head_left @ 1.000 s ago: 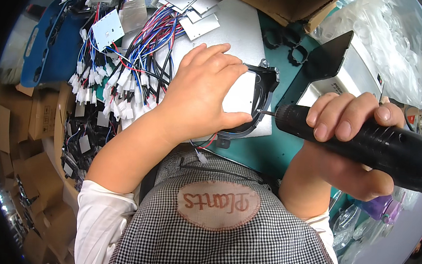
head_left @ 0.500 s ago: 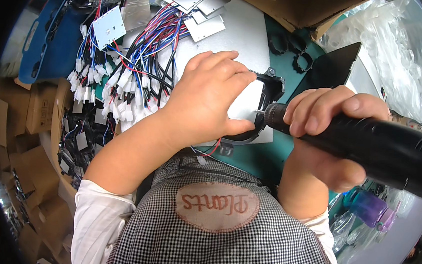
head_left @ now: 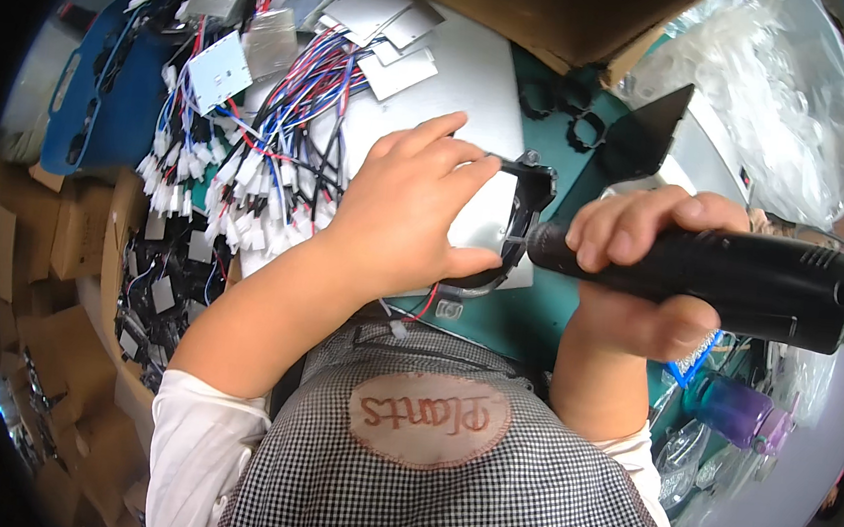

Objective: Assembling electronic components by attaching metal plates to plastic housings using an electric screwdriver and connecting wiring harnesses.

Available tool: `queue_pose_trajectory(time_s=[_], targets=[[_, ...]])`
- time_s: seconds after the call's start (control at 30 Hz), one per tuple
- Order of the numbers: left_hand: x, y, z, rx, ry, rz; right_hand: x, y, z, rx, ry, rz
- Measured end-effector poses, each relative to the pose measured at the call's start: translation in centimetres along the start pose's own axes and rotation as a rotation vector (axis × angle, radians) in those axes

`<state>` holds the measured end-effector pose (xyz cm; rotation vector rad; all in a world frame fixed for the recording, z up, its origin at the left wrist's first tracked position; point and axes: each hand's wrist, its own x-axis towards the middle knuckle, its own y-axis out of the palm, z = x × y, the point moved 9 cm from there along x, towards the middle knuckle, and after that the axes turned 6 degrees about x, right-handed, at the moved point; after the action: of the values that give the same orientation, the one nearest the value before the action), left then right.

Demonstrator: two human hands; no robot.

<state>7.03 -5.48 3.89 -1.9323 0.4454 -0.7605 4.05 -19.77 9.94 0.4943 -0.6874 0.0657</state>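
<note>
Shifted left, right hand (head_left: 642, 273) grips 1 black screwdriver (head_left: 712, 279); left hand (head_left: 411, 212) presses 1 framed plate (head_left: 491, 219).

Your frame is bright and evenly lit, light falling from above; shadows are soft and short, darkest under the left hand (head_left: 401, 217). Glare washes the metal plates (head_left: 383, 19) at upper centre and the clear plastic bag (head_left: 767, 103) at upper right. Centre is sharp; the cardboard boxes (head_left: 45, 331) at lower left blur and bend. A black fisheye ring cuts off all your corners.
</note>
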Motion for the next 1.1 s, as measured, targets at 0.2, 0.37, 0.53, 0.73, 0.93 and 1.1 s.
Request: queue_pose_trajectory(time_s=[0.2, 0.37, 0.53, 0.73, 0.93, 1.1], targets=[[-0.6, 0.4, -0.5, -0.040, -0.022, -0.032, 0.5, -3.6, 8.8, -0.112, -0.220, 0.048], [-0.4, 0.5, -0.9, -0.023, -0.008, -0.026, -1.2, -6.6, 9.9, -0.212, -0.215, -0.055], [-0.1, 0.4, -1.2, -0.022, 0.012, -0.025, -1.7, -7.7, 8.9, -0.241, -0.209, -0.174], [-0.3, 0.5, -1.2, -0.011, 0.010, -0.015, -1.7, -7.6, 7.6, -0.195, -0.110, -0.143], [-0.5, -0.4, -1.4, -0.001, 0.002, 0.002, -1.2, -4.9, 8.3, -0.038, -0.100, 0.008], [-0.8, -0.8, -1.0, 0.038, -0.027, 0.043, -1.3, -3.2, 8.5, -0.048, -0.108, 0.089]])
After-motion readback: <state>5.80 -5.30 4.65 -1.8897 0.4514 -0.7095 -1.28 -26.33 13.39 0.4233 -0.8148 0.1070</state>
